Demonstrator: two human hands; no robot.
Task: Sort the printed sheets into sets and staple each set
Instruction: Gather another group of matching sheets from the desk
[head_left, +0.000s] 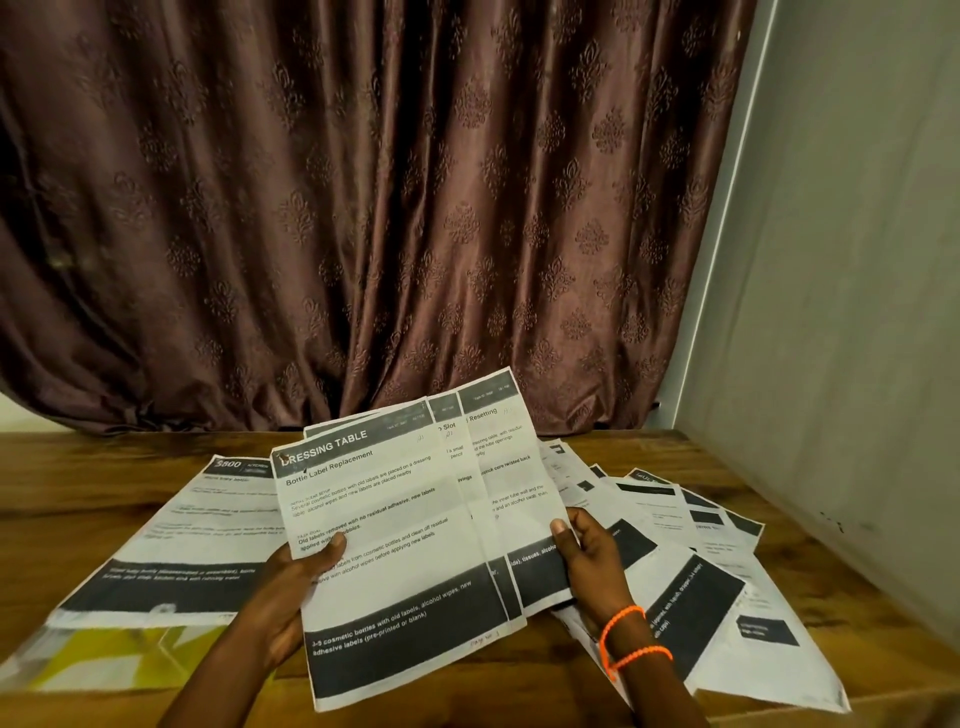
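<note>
Nearest to me, my left hand (291, 587) has its grip closed on the left edge of a fanned set of sheets (410, 525), thumb pressed on the front page and fingers curled behind. My right hand (589, 556), with orange bands (631, 642) at the wrist, pinches the right edge of the same fan, thumb on top. The set is held up off the desk (104, 499), tilted toward me. Its top page reads "DRESSING TABLE" and "Bottle Label Replacement", and at least two further pages peek out behind it to the right, offset rather than squared.

Just past my hands, a sheet with a dark header (187, 530) lies flat on the desk to the left, with a yellow and white item (104, 660) partly under its near edge. To the right, a spread of loose sheets (691, 540) overlaps across the desk toward the wall (831, 312). A brown curtain (363, 208) hangs behind.

I judge this to be the sorting step: one set gathered, not yet aligned. Next I would need to tap the edges flush, then staple a corner. I see no stapler, so finding it comes first.
</note>
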